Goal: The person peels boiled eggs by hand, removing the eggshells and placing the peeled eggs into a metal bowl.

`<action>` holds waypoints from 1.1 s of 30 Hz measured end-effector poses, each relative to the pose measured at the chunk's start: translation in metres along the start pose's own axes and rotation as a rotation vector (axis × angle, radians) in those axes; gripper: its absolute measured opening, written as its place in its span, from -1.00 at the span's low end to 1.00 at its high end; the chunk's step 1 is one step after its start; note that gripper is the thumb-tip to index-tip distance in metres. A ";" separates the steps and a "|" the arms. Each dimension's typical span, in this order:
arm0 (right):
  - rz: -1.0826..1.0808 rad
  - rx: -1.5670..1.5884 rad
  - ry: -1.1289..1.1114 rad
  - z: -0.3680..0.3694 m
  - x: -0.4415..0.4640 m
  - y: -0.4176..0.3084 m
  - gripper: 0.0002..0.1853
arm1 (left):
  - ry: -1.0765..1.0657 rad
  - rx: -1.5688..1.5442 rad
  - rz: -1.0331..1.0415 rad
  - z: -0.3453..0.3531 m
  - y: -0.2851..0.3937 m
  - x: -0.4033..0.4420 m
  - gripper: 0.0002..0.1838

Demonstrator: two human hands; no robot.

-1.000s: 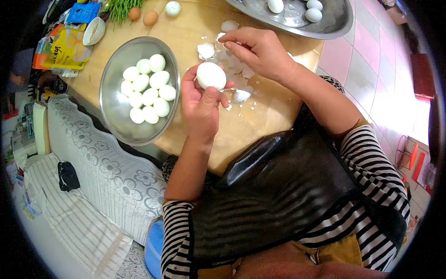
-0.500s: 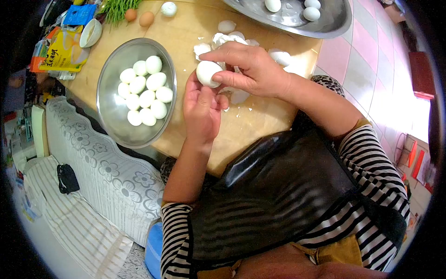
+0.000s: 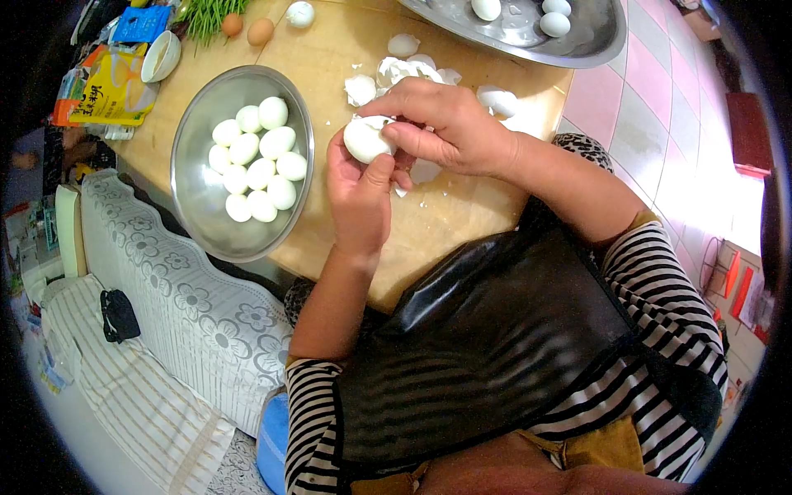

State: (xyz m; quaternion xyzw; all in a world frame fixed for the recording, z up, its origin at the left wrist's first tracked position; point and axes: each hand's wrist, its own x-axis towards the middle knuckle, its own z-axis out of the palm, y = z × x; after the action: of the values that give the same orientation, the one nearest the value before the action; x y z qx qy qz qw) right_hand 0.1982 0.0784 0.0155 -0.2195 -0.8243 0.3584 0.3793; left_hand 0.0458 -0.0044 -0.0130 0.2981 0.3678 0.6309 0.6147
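A white egg [image 3: 367, 142], partly peeled, sits between my two hands above the table. My left hand [image 3: 360, 194] cradles it from below, its thumb pressed on the lower side. From the right, my right hand [image 3: 458, 128] has its thumb and fingertips on the egg's upper side, where a ragged edge of shell shows. Broken eggshells [image 3: 396, 70] are heaped just beyond my hands, partly hidden by my right fingers. To the left stands a steel bowl [image 3: 191, 202] with several smooth peeled eggs [image 3: 261, 173] in it.
A larger steel basin [image 3: 569, 62] at the far right holds several eggs. Another white egg [image 3: 497, 101] lies right of the shells. Brown eggs [image 3: 260, 32], green stalks [image 3: 206, 18], a white bowl [image 3: 162, 58] and a yellow packet [image 3: 118, 87] are at the far left of the table [image 3: 421, 239].
The egg has turned in my hands and sits slightly lower. A ragged shell edge now shows by my right thumb. My left thumb has shifted onto the egg's lower side.
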 end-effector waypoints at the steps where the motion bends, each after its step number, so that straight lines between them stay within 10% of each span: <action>1: 0.000 0.000 -0.001 0.000 0.001 -0.001 -0.73 | 0.001 0.000 0.000 -0.001 0.000 0.000 -0.54; 10: 0.225 0.119 0.139 0.006 -0.001 0.001 -0.82 | -0.063 -0.123 -0.095 -0.004 -0.001 0.002 -0.53; 33: -0.227 -0.253 0.045 0.000 -0.001 0.001 -0.69 | 0.037 -0.062 -0.050 0.001 0.009 0.000 -0.52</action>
State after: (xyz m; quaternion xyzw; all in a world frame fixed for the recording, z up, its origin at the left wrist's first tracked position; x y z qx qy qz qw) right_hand 0.1993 0.0784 0.0141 -0.1792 -0.8737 0.2015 0.4050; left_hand 0.0416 -0.0039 -0.0052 0.2576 0.3667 0.6319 0.6323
